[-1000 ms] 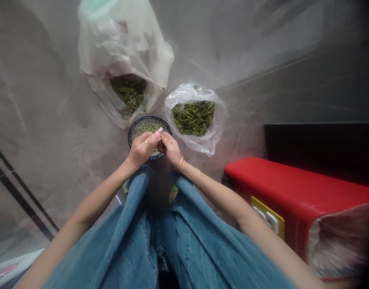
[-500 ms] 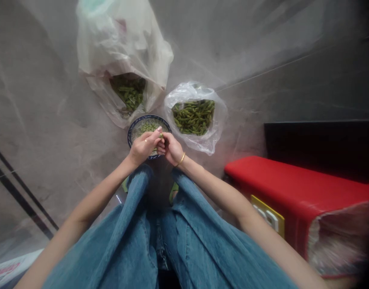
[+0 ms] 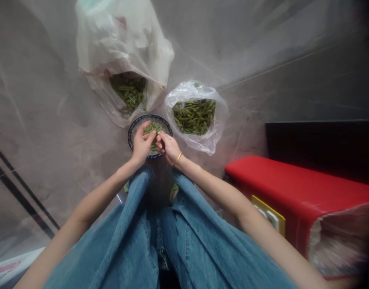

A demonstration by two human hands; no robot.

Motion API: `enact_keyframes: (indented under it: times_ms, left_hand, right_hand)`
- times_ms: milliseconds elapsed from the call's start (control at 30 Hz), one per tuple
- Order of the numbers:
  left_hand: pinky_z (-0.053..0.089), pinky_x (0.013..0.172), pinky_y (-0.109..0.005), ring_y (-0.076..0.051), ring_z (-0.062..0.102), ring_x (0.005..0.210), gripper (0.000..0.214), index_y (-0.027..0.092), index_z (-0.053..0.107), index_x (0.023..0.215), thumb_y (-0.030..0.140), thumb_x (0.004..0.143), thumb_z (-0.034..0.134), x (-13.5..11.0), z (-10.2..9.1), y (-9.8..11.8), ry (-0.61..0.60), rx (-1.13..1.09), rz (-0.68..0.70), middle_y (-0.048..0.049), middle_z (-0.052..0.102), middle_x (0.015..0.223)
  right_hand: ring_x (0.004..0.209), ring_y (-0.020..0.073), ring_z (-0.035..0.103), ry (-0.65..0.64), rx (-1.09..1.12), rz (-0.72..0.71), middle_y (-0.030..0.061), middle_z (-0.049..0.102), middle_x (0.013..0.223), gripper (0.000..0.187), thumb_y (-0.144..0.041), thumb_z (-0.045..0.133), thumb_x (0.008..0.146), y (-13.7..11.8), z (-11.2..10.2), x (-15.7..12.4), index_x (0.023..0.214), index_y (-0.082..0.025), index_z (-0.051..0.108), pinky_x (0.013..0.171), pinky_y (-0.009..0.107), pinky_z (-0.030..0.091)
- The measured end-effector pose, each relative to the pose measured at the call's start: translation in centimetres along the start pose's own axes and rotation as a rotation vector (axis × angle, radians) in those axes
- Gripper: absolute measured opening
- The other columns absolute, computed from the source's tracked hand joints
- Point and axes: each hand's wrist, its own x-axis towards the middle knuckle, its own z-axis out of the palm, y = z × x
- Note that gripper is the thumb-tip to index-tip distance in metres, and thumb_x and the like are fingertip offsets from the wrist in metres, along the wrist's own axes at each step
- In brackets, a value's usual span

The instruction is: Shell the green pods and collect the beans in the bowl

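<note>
Over a bowl with a dark blue patterned rim, my two hands meet close together. My left hand has its fingers apart, with the thumb pointing toward the right fingertips. A gold bracelet circles the wrist of my right hand, whose fingers pinch a small green bean pod, mostly hidden by the fingertips. Shelled green beans lie in the bowl under my hands. Just right of the bowl, a clear plastic bag holds green pods. Behind it on the left stands a larger white plastic bag with more pods.
The grey tiled floor lies around the bowl and bags. A red padded bench-like object with a yellow-edged plate is on the right. My knees in blue jeans flank the space below the bowl.
My left hand has opened, its index finger lifting up and away from the thumb. The right hand has shifted slightly left and down, still pinching. Bowl and bags stay put.
</note>
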Motion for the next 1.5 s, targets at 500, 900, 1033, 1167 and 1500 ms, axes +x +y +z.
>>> enact_keyframes:
  times_ms: [500,900,1033,1167,1500]
  left_hand:
    - [0.054,0.070,-0.027,-0.017,0.068,0.087,0.051,0.022,0.043,0.124,0.048,0.084,0.061,5.1,-3.3,1.3,0.131,0.122,0.253,-0.0056,0.068,0.095]
    - [0.043,0.093,-0.037,-0.019,0.058,0.099,0.034,0.018,0.052,0.122,0.027,0.090,0.051,4.4,-1.7,6.4,-0.155,0.923,0.911,-0.0041,0.068,0.094]
    - [0.043,0.086,-0.035,-0.022,0.059,0.094,0.042,0.017,0.056,0.117,0.035,0.080,0.065,1.5,-0.9,5.0,-0.306,1.024,0.822,-0.0060,0.067,0.097]
    - [0.043,0.090,-0.036,-0.021,0.060,0.095,0.032,0.018,0.059,0.112,0.024,0.081,0.063,0.8,-0.8,4.9,-0.280,0.928,0.699,-0.0048,0.067,0.093]
    - [0.046,0.070,-0.022,-0.012,0.061,0.072,0.046,0.019,0.051,0.121,0.019,0.078,0.065,1.0,-1.8,6.8,-0.433,0.624,0.363,0.0015,0.063,0.078]
  right_hand:
    - [0.042,0.0057,0.043,-0.121,0.112,0.086,-0.0037,0.052,0.053,0.034,-0.033,0.039,0.095,-1.2,-0.5,0.0,0.074,-0.015,0.059,0.043,0.018,0.032]
    - [0.109,0.0163,0.060,-0.226,0.357,0.138,0.0064,0.070,0.103,0.054,-0.048,0.018,0.096,-5.0,-1.3,-0.6,0.106,-0.018,0.063,0.092,0.033,0.051]
    - [0.101,0.0193,0.061,-0.160,0.220,0.075,0.0075,0.069,0.097,0.053,-0.054,0.024,0.094,-5.5,-1.2,-0.6,0.099,-0.020,0.063,0.079,0.034,0.054]
    - [0.086,0.0169,0.061,-0.145,0.099,0.006,0.0060,0.066,0.086,0.046,-0.053,0.029,0.094,-5.5,-0.8,-0.5,0.092,-0.020,0.061,0.068,0.029,0.052]
    - [0.042,0.0047,0.031,-0.138,-0.370,-0.325,-0.0067,0.037,0.045,0.054,-0.066,0.061,0.073,-3.2,-1.9,0.1,0.055,-0.019,0.043,0.042,0.021,0.022]
